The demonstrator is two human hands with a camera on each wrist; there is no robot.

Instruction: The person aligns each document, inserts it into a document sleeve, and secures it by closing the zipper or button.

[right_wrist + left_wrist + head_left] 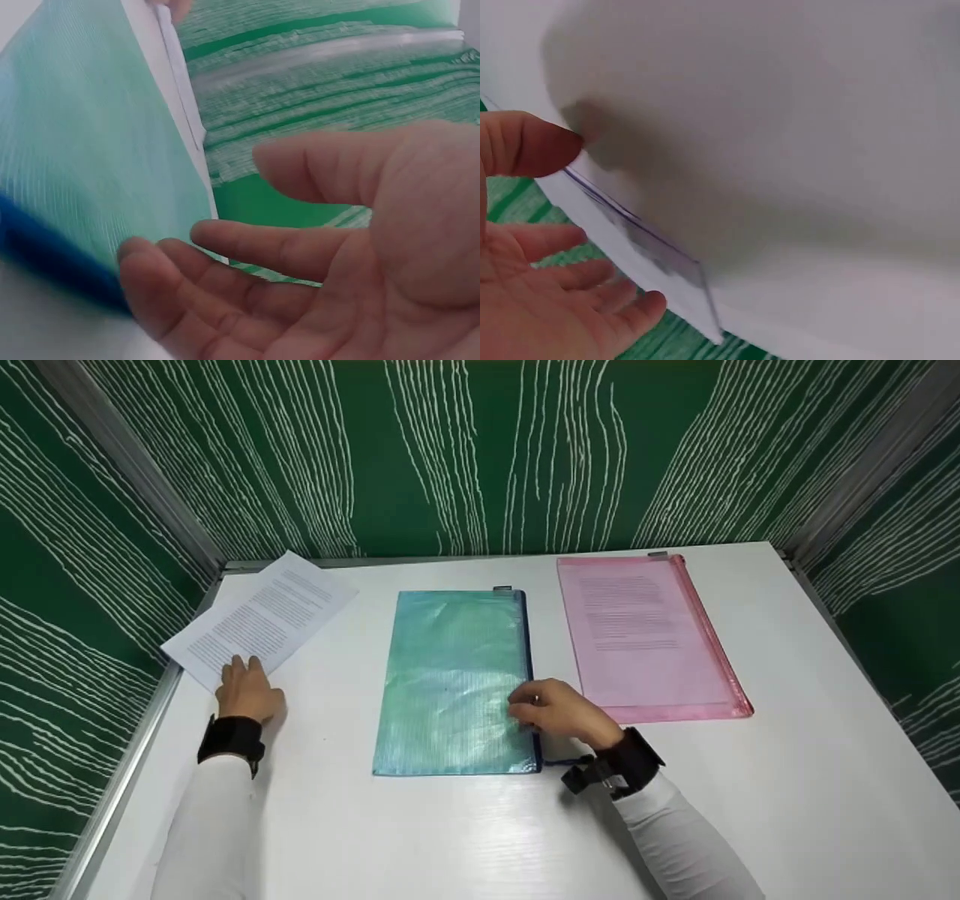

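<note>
A slightly fanned pair of printed paper sheets [259,611] lies at the table's far left. My left hand [247,694] is at their near edge, fingertips over the paper. In the left wrist view its thumb and fingers [600,274] are spread apart, close to the paper edge [652,247]. A blue-green zip document pouch [454,682] lies flat in the middle. Over its dark zipper edge is my right hand [562,709], fingers loosely bent, nothing between thumb and fingers in the right wrist view. Whether those fingertips [142,262] touch the pouch, I cannot tell.
To the right lies a pink zip pouch [645,682] with a printed sheet showing through. Everything rests on a white table [420,840]. Green walls with white lines [480,457] and grey metal posts enclose its back and sides.
</note>
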